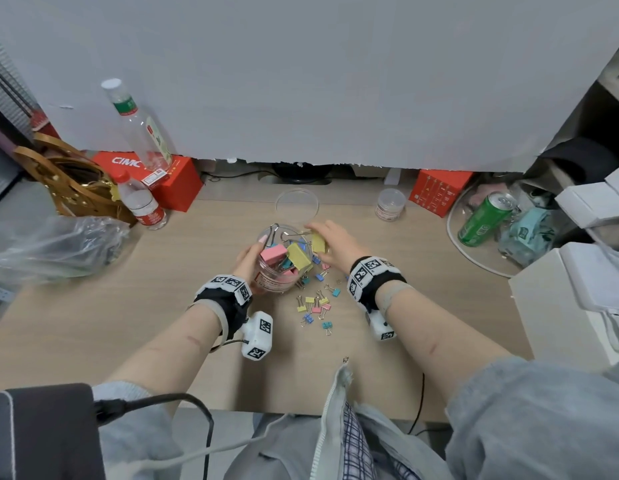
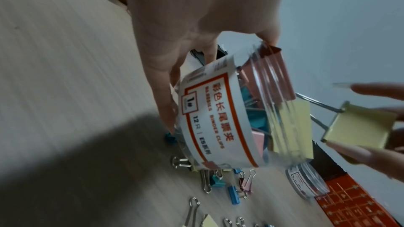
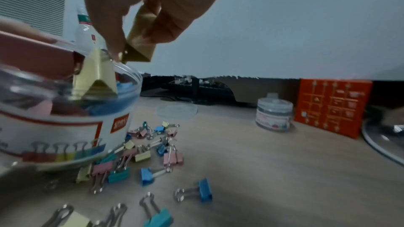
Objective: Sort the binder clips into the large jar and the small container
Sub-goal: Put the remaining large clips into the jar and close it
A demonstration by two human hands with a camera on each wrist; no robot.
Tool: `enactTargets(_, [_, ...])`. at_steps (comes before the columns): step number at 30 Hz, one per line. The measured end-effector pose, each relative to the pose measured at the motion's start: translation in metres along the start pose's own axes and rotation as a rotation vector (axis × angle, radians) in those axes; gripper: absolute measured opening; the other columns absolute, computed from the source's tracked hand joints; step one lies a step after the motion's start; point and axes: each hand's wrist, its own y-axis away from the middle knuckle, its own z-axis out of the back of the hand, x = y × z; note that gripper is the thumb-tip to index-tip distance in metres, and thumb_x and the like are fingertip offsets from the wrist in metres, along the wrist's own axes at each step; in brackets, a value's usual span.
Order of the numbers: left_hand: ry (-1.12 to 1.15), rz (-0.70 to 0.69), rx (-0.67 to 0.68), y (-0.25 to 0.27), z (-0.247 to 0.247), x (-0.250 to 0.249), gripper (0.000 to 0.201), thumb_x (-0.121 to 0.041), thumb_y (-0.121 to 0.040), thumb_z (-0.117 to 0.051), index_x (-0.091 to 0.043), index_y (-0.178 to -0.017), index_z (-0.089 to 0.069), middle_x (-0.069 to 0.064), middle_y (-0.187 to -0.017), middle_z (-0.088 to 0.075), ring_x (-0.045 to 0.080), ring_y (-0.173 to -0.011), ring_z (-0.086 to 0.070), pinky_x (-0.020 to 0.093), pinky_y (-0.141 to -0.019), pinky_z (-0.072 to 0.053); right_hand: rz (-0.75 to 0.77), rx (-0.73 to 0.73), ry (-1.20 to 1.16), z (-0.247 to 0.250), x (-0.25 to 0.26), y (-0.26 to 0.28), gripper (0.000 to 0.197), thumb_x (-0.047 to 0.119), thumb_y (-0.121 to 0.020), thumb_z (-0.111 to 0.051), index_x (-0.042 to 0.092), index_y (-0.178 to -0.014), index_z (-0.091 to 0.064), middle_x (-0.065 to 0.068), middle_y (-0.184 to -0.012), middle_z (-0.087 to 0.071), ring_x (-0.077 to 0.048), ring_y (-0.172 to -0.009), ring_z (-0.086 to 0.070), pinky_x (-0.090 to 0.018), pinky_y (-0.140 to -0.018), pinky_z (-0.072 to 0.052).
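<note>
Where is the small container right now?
In the head view, the small container stands at the desk's far right, apart from both hands, just left of the orange box and right of the jar's lid.

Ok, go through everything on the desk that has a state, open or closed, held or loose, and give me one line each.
large jar: open, tilted, packed with big clips, held by left hand
jar lid: off, flat on desk behind jar
yellow clip: pinched in right hand at the jar mouth
small clips: loose on desk
small container: upright, lid on
green can: lying tilted
clear bottle: capped, leaning
</note>
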Motion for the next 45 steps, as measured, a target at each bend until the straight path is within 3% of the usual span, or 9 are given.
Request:
enactTargets(8, [-0.187, -0.080, 0.023, 0.017, -0.007, -0.014, 0.052, -0.058, -0.085, -0.047, -0.015, -0.115, -0.053, 0.008, -0.095, -0.066, 0.017, -0.075, -0.061, 0.025, -0.062, -0.047, 0.180, 0.095, 0.386, 0.020, 0.023, -0.029, 0.078, -0.010, -0.082, -0.051, 0.026, -0.145, -0.024, -0.008, -0.122, -0.050, -0.025, -0.108, -0.045, -0.035, -0.088, -0.041])
enactTargets(11, [-0.183, -0.040, 0.023, 0.022, -0.008, -0.017, 0.047, -0.061, -0.087, -0.042, -0.025, -0.116, -0.050, 0.006, -0.085, -0.062, 0.022, -0.080, -0.060, 0.034, -0.082, -0.052, 0.249, 0.054, 0.516, 0.024, 0.026, -0.035, 0.068, 0.009, -0.088, -0.053, 0.030, -0.145, -0.022, -0.001, -0.125, -0.051, -0.024, -0.113, -0.040, -0.036, -0.097, -0.032])
enactTargets(15, [-0.182, 0.002, -0.012, 0.024, -0.004, -0.019, 0.058, -0.069, -0.082, -0.038, -0.027, -0.119, -0.051, 0.006, -0.086, -0.060, 0.031, -0.097, -0.058, 0.048, -0.096, -0.048, 0.200, 0.066, 0.377, 0.022, 0.024, -0.034, 0.050, 0.022, -0.094, -0.048, 0.031, -0.140, -0.031, -0.002, -0.129, -0.050, -0.026, -0.121, -0.040, -0.041, -0.101, -0.031])
enactTargets(21, [-0.143, 0.042, -0.014, 0.029, -0.006, -0.027, 0.057, -0.069, -0.083, -0.036, -0.022, -0.111, -0.051, 0.004, -0.090, -0.055, 0.035, -0.113, -0.053, 0.053, -0.102, -0.043, 0.179, -0.098, -0.018, 0.021, 0.024, -0.035, 0.055, 0.000, -0.089, -0.050, 0.020, -0.138, -0.038, -0.012, -0.134, -0.036, -0.019, -0.088, -0.053, -0.018, -0.069, -0.043])
enactTargets(26, [-0.075, 0.017, -0.071, 0.028, -0.004, -0.029, 0.056, -0.061, -0.089, -0.035, -0.016, -0.117, -0.052, 0.006, -0.089, -0.058, 0.028, -0.096, -0.052, 0.049, -0.102, -0.043, 0.164, -0.242, -0.246, 0.033, 0.031, -0.042, 0.051, -0.002, -0.089, -0.049, 0.016, -0.136, -0.040, -0.009, -0.132, -0.049, -0.020, -0.123, -0.048, -0.030, -0.103, -0.036])
enactTargets(31, [-0.017, 0.064, -0.069, 0.033, -0.008, -0.032, 0.062, -0.053, -0.095, -0.031, -0.006, -0.132, -0.045, 0.019, -0.126, -0.051, 0.033, -0.112, -0.050, 0.041, -0.089, -0.046, 0.182, -0.330, -0.264, 0.034, 0.039, -0.046, 0.041, 0.004, -0.094, -0.045, 0.014, -0.133, -0.045, -0.006, -0.133, -0.054, -0.023, -0.122, -0.051, -0.029, -0.101, -0.038])
enactTargets(36, [-0.009, 0.100, -0.049, 0.035, -0.013, -0.033, 0.063, -0.052, -0.096, -0.023, -0.006, -0.137, -0.041, 0.020, -0.139, -0.044, 0.036, -0.129, -0.041, 0.044, -0.101, -0.038, 0.205, -0.195, -0.290, 0.028, 0.044, -0.040, 0.043, 0.005, -0.094, -0.046, 0.017, -0.135, -0.043, -0.006, -0.134, -0.055, -0.022, -0.122, -0.053, -0.036, -0.103, -0.044])
enactTargets(41, [-0.064, 0.069, -0.045, 0.017, -0.011, -0.029, 0.068, -0.066, -0.088, -0.032, -0.014, -0.128, -0.048, 0.014, -0.093, -0.059, 0.034, -0.089, -0.058, 0.049, -0.095, -0.048, 0.196, 0.024, -0.292, 0.014, 0.042, -0.038, 0.048, 0.012, -0.093, -0.049, 0.021, -0.139, -0.037, -0.004, -0.138, -0.052, -0.020, -0.128, -0.049, -0.041, -0.109, -0.038])
enactTargets(45, [-0.080, 0.055, -0.027, 0.015, -0.013, -0.030, 0.054, -0.066, -0.084, -0.039, -0.019, -0.109, -0.052, 0.008, -0.085, -0.055, 0.031, -0.086, -0.056, 0.054, -0.094, -0.048, 0.125, -0.166, -0.260, 0.015, 0.039, -0.043, 0.035, 0.030, -0.097, -0.042, 0.022, -0.130, -0.050, -0.001, -0.133, -0.056, -0.021, -0.127, -0.047, -0.047, -0.110, -0.034])
